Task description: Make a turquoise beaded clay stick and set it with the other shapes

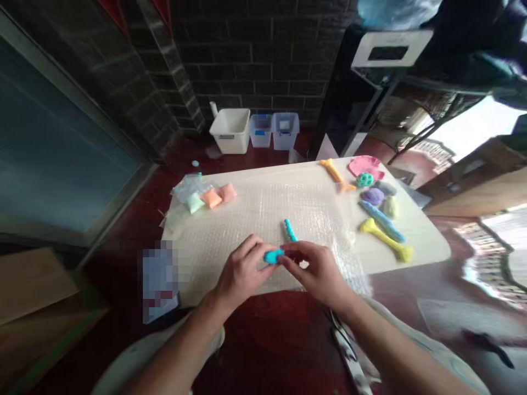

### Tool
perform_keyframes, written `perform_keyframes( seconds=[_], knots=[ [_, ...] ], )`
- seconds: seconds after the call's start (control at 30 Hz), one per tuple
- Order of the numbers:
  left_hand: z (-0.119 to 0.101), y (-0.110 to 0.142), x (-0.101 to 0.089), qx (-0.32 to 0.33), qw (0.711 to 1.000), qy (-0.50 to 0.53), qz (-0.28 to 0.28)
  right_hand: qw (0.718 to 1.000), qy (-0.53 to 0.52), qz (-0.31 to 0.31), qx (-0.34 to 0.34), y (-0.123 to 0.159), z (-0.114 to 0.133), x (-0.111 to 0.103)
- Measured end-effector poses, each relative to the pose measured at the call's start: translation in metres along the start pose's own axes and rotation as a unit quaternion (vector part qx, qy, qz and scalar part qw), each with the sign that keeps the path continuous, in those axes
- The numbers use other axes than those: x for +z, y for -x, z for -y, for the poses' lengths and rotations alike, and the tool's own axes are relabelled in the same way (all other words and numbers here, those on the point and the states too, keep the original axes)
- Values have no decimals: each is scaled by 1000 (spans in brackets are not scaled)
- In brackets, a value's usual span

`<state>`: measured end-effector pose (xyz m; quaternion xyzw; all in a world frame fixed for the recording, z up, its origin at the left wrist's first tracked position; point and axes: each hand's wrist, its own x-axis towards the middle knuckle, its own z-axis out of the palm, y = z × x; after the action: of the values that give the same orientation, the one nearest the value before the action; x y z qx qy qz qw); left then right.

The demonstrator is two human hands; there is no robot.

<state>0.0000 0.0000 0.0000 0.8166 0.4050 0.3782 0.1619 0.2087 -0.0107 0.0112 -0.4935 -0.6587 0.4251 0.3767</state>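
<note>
A small turquoise lump [272,256], which looks like modelling clay, is pinched between my two hands above the table's near edge. My left hand [245,269] grips it from the left, with thumb and fingers closed. From the right, the fingers of my right hand [315,269] are closed on the same lump. Just beyond my right hand, a narrow, bumpy turquoise strip [290,229] lies on the bubble wrap [255,219]; my fingers hide its near end.
Green, orange and pink packets [227,192] lie at the table's left. On the right are a yellow bone shape [387,240], a blue roll [382,221], an orange bone shape [335,174], a purple lump [373,196] and a teal openwork ball [364,180]. Plastic bins [233,129] stand behind.
</note>
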Motion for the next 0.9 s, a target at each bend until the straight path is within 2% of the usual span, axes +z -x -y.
perform_keyframes(
  seconds=[0.13, 0.27, 0.47, 0.67, 0.9],
  knots=[
    [-3, 1, 0, 11, 1000, 13, 12, 997, -63, 31, 44, 2, -7, -2],
    [-4, 0, 2, 15, 999, 27, 22, 992, -99, 55, 55, 2, -12, -8],
    [-4, -1, 2, 13, 998, 46, 47, 995, -65, 62, 37, 3, -13, -17],
    [-3, -1, 0, -4, 997, 54, 63, 998, 12, 59, -37, 2, -10, -20],
    [0, 1, 0, -24, 993, 66, 91, 996, 40, 72, -40, 0, -10, -21]
  ],
)
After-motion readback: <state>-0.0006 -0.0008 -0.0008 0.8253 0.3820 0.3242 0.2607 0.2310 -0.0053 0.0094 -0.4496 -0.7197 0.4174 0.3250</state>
